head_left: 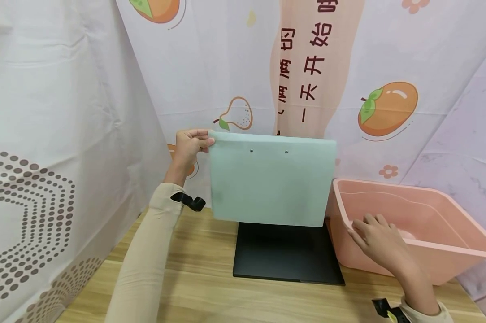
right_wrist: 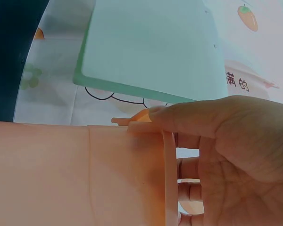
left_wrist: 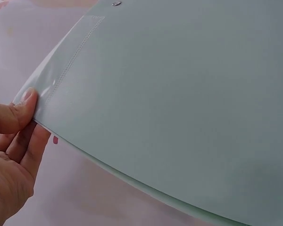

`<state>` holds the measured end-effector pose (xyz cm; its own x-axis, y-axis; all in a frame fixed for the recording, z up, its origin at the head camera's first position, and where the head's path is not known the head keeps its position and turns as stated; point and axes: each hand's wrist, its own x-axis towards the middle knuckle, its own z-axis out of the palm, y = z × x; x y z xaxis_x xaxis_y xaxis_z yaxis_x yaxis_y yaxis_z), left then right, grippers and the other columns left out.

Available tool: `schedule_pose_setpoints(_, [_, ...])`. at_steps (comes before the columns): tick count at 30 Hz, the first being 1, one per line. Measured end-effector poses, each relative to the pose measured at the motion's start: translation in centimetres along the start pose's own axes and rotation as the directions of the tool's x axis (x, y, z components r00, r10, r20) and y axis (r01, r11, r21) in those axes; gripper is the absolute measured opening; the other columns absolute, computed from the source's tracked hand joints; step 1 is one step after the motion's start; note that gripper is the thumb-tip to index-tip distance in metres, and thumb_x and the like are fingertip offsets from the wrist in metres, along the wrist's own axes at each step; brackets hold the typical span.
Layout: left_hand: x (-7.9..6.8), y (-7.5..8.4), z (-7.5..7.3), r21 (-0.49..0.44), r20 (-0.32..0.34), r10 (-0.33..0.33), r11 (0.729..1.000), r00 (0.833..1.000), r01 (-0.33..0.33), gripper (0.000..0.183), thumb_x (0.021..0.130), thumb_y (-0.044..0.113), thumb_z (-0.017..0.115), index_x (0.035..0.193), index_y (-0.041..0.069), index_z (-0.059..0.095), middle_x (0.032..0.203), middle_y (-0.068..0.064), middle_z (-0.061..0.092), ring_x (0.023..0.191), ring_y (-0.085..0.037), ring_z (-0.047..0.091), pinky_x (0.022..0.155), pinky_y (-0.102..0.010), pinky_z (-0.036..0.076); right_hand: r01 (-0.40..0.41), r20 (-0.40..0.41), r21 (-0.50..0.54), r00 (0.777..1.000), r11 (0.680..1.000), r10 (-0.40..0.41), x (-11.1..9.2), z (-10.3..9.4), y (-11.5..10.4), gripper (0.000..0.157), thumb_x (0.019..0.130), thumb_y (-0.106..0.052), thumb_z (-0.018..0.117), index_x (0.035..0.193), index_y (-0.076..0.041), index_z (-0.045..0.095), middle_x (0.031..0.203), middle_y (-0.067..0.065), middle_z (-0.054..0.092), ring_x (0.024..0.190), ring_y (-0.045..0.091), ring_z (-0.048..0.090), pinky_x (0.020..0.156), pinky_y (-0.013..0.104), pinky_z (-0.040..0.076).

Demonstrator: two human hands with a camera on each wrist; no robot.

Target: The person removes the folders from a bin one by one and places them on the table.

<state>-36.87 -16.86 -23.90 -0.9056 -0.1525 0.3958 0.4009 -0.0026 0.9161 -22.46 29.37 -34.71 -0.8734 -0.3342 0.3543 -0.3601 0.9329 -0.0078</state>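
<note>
My left hand (head_left: 189, 146) pinches the upper left corner of a mint-green file folder (head_left: 271, 179), thumb in front and fingers behind. The folder stands upright in the air, broad face toward me, with two small metal rivets near its top. In the left wrist view, a clear pocket strip (left_wrist: 66, 66) runs along its edge beside the thumb. Its lower edge overlaps a flat black panel (head_left: 287, 255) in the head view. At the near left corner of a pink plastic bin (head_left: 440, 264), my right hand (head_left: 382, 242) grips the rim, thumb on top and fingers over the side.
The black panel lies on a wood-grain table (head_left: 210, 296), close against the bin's left side. Behind the table hangs a printed curtain (head_left: 227, 58) with fruit and lettering. Another patterned cloth (head_left: 65, 112) hangs along the left.
</note>
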Motion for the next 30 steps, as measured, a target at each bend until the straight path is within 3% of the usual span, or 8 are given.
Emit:
schedule_pose_setpoints(11, [0.4, -0.9, -1.0, 0.076, 0.028, -0.037, 0.996, 0.999, 0.035, 0.026, 0.073, 0.002, 0.078, 0.098, -0.001, 0.072, 0.073, -0.001, 0.071, 0.062, -0.014, 0.068, 0.054, -0.026, 0.055, -0.004, 0.000, 0.009, 1.000, 1.000, 0.004, 0.1, 0.1, 0.0, 0.018, 0.090, -0.026, 0.062, 0.096, -0.010, 0.066, 0.085, 0.005, 0.052, 0.078, 0.025, 0.043, 0.059, 0.041, 0.035])
schedule_pose_setpoints(16, [0.5, -1.8, -2.3, 0.092, 0.023, -0.040, 0.995, 0.999, 0.038, 0.024, 0.073, -0.003, 0.077, 0.096, -0.002, 0.073, 0.075, -0.006, 0.071, 0.060, -0.014, 0.067, 0.052, -0.025, 0.055, -0.003, -0.007, 0.007, 1.000, 1.000, 0.003, 0.2, 0.2, 0.0, 0.017, 0.089, -0.026, 0.063, 0.094, -0.010, 0.066, 0.083, 0.005, 0.051, 0.077, 0.025, 0.042, 0.058, 0.039, 0.034])
schedule_pose_setpoints(24, [0.4, -3.3, -4.7, 0.248, 0.017, -0.069, 0.967, 0.997, 0.063, 0.027, 0.077, 0.004, 0.076, 0.102, -0.003, 0.071, 0.076, 0.000, 0.072, 0.062, -0.011, 0.067, 0.058, -0.027, 0.056, 0.000, -0.012, -0.001, 1.000, 1.000, 0.000, 0.3, 0.3, 0.1, 0.014, 0.088, -0.025, 0.064, 0.090, -0.012, 0.065, 0.081, 0.004, 0.050, 0.077, 0.026, 0.043, 0.058, 0.040, 0.035])
schedule_pose_setpoints(30, [0.4, -3.7, -6.4, 0.252, 0.020, -0.130, 0.960, 0.991, 0.121, 0.023, 0.078, 0.004, 0.075, 0.100, 0.000, 0.072, 0.076, 0.003, 0.071, 0.066, -0.011, 0.067, 0.060, -0.027, 0.056, 0.013, -0.029, -0.003, 0.999, 1.000, -0.013, 0.3, 0.3, 0.1, 0.011, 0.087, -0.024, 0.065, 0.086, -0.013, 0.064, 0.079, 0.003, 0.048, 0.074, 0.024, 0.042, 0.056, 0.038, 0.034])
